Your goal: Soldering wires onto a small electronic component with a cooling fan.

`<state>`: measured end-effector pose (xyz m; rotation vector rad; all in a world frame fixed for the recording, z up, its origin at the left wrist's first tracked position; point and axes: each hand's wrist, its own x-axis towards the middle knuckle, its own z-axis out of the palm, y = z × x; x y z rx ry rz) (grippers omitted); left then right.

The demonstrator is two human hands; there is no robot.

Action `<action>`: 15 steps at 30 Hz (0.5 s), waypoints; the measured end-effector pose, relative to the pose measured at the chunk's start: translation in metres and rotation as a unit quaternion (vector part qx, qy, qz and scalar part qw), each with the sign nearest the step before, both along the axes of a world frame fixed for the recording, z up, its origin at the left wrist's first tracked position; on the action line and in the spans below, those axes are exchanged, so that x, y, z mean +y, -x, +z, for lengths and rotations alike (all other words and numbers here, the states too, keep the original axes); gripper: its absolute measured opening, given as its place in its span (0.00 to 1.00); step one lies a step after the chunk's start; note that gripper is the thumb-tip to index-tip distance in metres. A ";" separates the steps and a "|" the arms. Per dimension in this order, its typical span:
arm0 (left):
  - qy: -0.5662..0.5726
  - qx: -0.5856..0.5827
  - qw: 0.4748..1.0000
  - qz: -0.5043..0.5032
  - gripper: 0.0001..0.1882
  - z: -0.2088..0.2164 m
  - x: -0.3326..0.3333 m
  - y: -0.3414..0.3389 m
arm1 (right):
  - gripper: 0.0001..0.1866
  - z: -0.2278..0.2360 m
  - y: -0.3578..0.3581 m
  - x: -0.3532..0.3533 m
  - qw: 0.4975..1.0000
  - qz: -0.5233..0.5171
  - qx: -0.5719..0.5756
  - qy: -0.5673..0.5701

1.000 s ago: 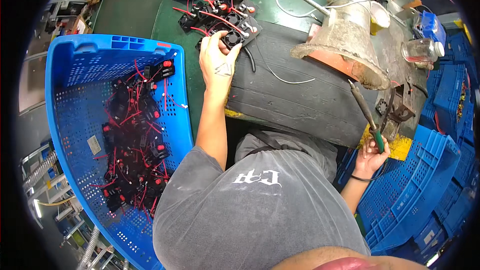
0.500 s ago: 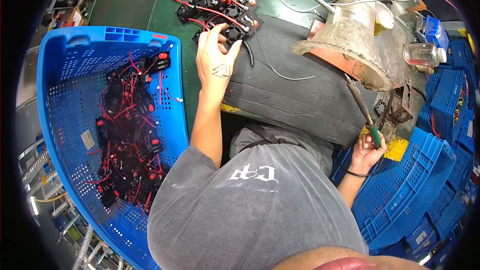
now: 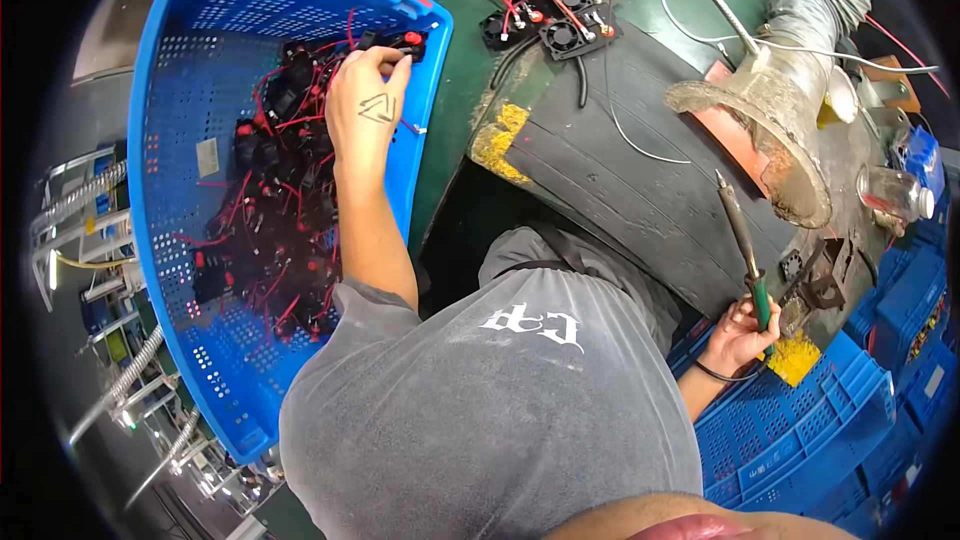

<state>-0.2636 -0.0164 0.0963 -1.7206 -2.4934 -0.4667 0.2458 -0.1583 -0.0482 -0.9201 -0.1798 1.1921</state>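
My left hand (image 3: 365, 105) reaches over the blue crate (image 3: 428, 90). Its thumb and fingertips close on the edge of a black fan unit (image 3: 408, 41) with a red round part, in the crate's far right corner. Below it in the crate lies a heap of similar black units (image 3: 290, 180) with red wires. My right hand (image 3: 742, 336) is wrapped round the green handle of a soldering iron (image 3: 745, 230). The iron's tip points up and away, above the right part of the dark work board (image 3: 640, 160).
Several black fans (image 3: 563, 37) with red wires sit on the green bench beyond the board. A dusty fume-extraction hood (image 3: 750, 140) on a flexible duct stands at the right, beside a clear jar (image 3: 893, 192). More blue crates (image 3: 800, 440) are at the lower right.
My left hand has moved left from the fans on the bench into the crate. The view has turned, so the scene sits further right. My right hand keeps hold of the soldering iron.
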 end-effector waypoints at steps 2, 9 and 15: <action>-0.006 0.096 0.995 0.000 0.14 -0.004 -0.013 0.027 | 0.14 -0.002 0.000 0.000 1.000 0.007 0.002 -0.004; 0.099 0.254 0.959 0.080 0.23 0.002 -0.021 0.079 | 0.15 -0.008 -0.002 -0.001 1.000 0.011 0.016 -0.014; 0.077 0.241 0.966 0.058 0.23 -0.024 0.013 0.099 | 0.16 -0.006 0.000 -0.002 0.999 0.011 0.022 -0.032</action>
